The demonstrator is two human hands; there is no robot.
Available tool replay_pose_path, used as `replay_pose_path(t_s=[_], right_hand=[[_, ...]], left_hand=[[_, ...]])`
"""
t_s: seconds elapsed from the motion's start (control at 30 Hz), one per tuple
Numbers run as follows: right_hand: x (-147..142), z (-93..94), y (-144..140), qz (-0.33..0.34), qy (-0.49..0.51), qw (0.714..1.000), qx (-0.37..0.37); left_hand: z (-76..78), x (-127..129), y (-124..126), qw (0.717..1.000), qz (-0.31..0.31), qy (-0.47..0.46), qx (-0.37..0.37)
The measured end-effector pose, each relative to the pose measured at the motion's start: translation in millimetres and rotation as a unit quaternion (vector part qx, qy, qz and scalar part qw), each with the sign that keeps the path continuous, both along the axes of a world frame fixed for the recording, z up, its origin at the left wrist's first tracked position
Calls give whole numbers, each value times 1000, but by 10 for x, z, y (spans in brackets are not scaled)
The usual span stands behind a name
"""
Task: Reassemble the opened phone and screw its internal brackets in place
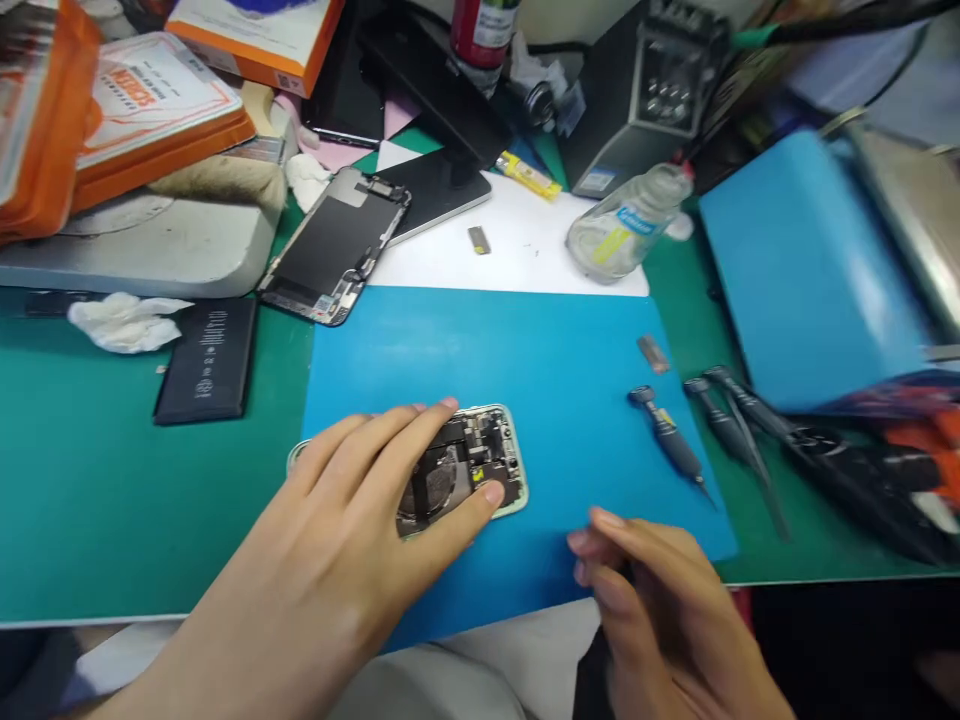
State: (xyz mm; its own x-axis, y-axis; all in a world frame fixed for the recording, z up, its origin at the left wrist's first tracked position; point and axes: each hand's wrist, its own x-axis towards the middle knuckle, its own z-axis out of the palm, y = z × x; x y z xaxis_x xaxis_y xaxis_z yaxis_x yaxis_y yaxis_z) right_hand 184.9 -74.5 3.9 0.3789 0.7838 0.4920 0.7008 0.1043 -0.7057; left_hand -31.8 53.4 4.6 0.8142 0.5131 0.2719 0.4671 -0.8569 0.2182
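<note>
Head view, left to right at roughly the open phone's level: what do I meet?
Black battery → opened phone, partly covered by the left hand → small screwdriver → dark tools bunched together. Left out: right hand, as its span overlaps the screwdriver's.

We look through one camera worn on the head, facing forward and steeply down, past the lap (442,685) onto the green workbench (82,500). We are near enough that the left hand (352,510) and right hand (660,610) loom large, with the opened smartphone (491,440) close to mid-view. Our frame takes in the blue mat (555,390), with the glass bottle (622,230) farther off; the bench's near edge slants upward to the right.
</note>
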Motion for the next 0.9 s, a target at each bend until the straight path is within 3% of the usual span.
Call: replay_pose_path(t_s=[0.07,0.13,0.23,0.3,0.43,0.57,0.77,0.9], right_hand=[[142,136,-28,-105,-8,994,0],[364,246,-24,-192,-158,968,-29],[725,277,74,-151,-277,936,-158],[885,222,174,-121,-285,936,-168],[929,162,303,-97,-241,955,-142],[816,240,300,-106,-198,966,-130],[766,313,321,-154,-181,966,-96],[886,399,413,-176,-236,954,-60]], left_hand=[[-74,-5,-17,1000,-1,-8,-1],[-122,9,-22,1000,-2,-13,-8],[-129,68,2,999,8,-31,-7],[-109,113,32,999,19,-39,-10],[-78,146,85,998,27,-47,-25],[-72,121,116,998,13,-49,-26],[-46,163,157,998,15,-68,-9],[-37,191,198,996,8,-93,-2]])
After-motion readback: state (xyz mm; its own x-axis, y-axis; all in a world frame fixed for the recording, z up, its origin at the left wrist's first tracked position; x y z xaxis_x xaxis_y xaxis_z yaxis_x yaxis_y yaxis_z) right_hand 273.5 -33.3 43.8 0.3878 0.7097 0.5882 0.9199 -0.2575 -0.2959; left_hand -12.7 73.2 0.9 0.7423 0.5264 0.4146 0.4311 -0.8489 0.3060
